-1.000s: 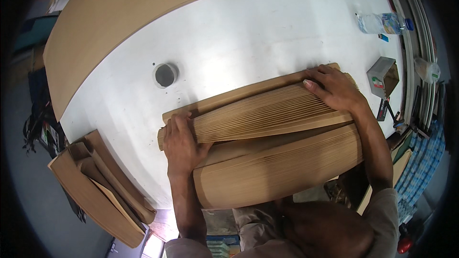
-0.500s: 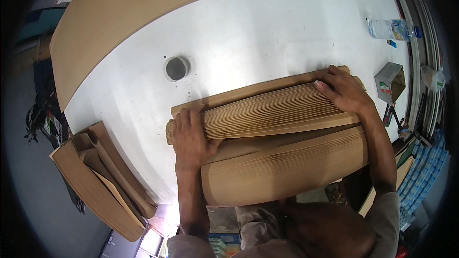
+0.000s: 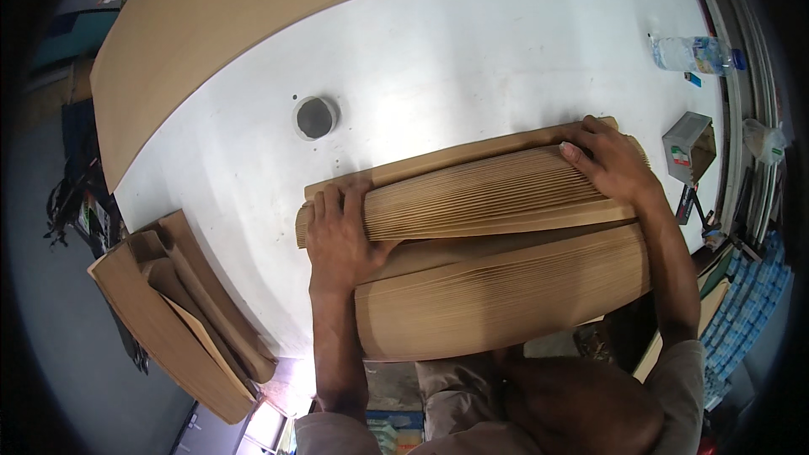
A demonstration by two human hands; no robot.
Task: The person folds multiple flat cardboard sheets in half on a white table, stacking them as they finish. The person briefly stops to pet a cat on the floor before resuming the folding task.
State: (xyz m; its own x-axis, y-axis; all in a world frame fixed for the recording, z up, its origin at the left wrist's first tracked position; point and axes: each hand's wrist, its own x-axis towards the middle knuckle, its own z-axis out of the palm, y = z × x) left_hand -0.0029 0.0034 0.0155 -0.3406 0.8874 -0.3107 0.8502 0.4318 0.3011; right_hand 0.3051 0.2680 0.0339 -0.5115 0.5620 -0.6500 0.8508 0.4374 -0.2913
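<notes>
A thick stack of brown paper sheets (image 3: 497,190) is folded over in front of me, its many edges fanned in fine layers. My left hand (image 3: 341,232) grips the stack's left end, fingers over its far side and thumb along the near side. At the right end, my right hand (image 3: 608,162) holds it the same way, fingertips over the far edge and thumb on top. The near part of the stack (image 3: 506,295) curves down over the table edge toward my lap. A gap runs between the two parts.
Another folded brown paper bundle (image 3: 190,316) lies at the table's left edge. A large brown sheet (image 3: 253,8) covers the far left. A round hole (image 3: 316,118) opens in the white table (image 3: 455,59). At the right are a plastic bottle (image 3: 691,55) and a small grey box (image 3: 688,147).
Almost nothing differs. Both hands keep their hold on the paper stack, and the whole view has shifted very slightly.
</notes>
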